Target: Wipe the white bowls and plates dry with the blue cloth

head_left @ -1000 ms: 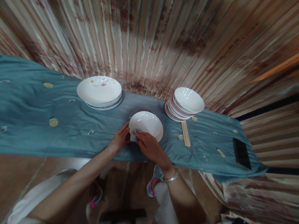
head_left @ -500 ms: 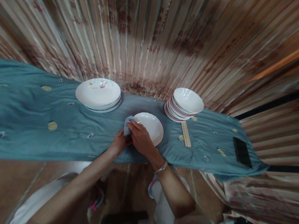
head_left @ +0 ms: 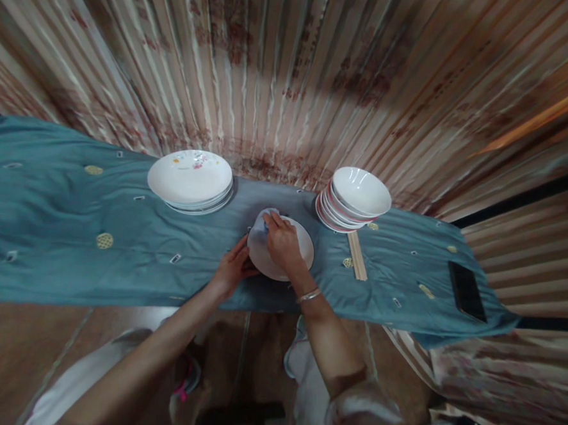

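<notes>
A plain white bowl [head_left: 305, 241] sits near the middle of the table, in front of me. My left hand [head_left: 232, 267] grips it at the left rim, thumb on the near upper side and fingers reaching underneath. Inside the bowl, my right hand [head_left: 283, 241] presses a pale bluish cloth [head_left: 264, 220] against the far left part of the rim. The fingers are bent over the cloth and hide part of it. A bracelet circles my right wrist.
Left of the bowl stands a stack of flower-patterned plates [head_left: 190, 178]. A stack of bowls [head_left: 361, 190] is at the right, with chopsticks [head_left: 357, 257] before it. A dark phone [head_left: 466, 291] lies near the right end of the teal tablecloth [head_left: 70, 244]. Curtains hang behind.
My right hand has moved with the cloth from the bowl's left edge to its far left rim and inside. My left hand has drawn apart from the right, staying at the left rim.
</notes>
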